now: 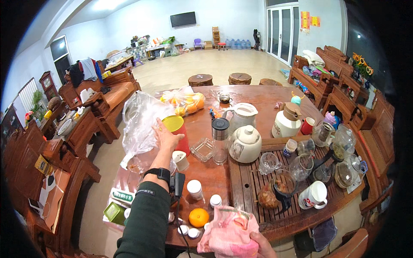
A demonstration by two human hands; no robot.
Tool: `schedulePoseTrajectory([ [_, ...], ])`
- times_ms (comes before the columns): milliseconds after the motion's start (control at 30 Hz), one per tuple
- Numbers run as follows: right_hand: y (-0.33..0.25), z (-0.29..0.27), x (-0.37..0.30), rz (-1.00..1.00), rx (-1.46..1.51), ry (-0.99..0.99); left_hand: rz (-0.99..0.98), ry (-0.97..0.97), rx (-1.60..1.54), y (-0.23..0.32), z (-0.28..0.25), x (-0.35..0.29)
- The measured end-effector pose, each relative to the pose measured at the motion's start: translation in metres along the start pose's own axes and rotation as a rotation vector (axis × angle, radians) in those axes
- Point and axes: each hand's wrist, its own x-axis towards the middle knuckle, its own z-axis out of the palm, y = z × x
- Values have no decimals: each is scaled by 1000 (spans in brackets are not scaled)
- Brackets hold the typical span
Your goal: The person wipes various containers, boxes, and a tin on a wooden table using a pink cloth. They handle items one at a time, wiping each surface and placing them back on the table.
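Observation:
My left hand (167,136) reaches out over the left side of the table. Its fingers and thumb curve round the near left side of a red canister (182,142) with a yellow lid. A crumpled clear plastic bag (140,118) lies just beyond that hand. At the front edge, my right hand (263,247) is closed on a bunched pink cloth (230,230), which hides most of its fingers. Beside the cloth sit an orange (198,218) and several small white bottles (195,189). A glass ashtray (202,149) stands right of the canister.
A slatted wooden tea tray (241,189) on the right carries glass pots, a white mug (313,195) and cups. A round ceramic jar (245,144), a white pitcher (241,116) and a glass tumbler (220,139) stand mid-table. Behind lies a bag of oranges (185,102).

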Motion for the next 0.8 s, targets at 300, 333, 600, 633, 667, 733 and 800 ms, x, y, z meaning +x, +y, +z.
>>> schedulePoseTrajectory([
  [300,-15,-21,20,29,19,32,45,211,38,-19,54,19],
  [333,-16,-23,21,25,21,36,17,193,1,-20,54,22],
  [600,-15,-32,26,0,24,19,39,255,14,-27,52,24],
  [633,-13,-34,26,-4,23,14,36,277,30,-28,48,23],
  [667,-12,-36,26,-9,26,6,51,312,52,-28,44,22],
  [733,-7,-39,27,-35,27,-16,125,325,31,-24,26,22],
  [800,-3,-40,28,-78,16,-42,175,355,17,-13,-2,20],
])
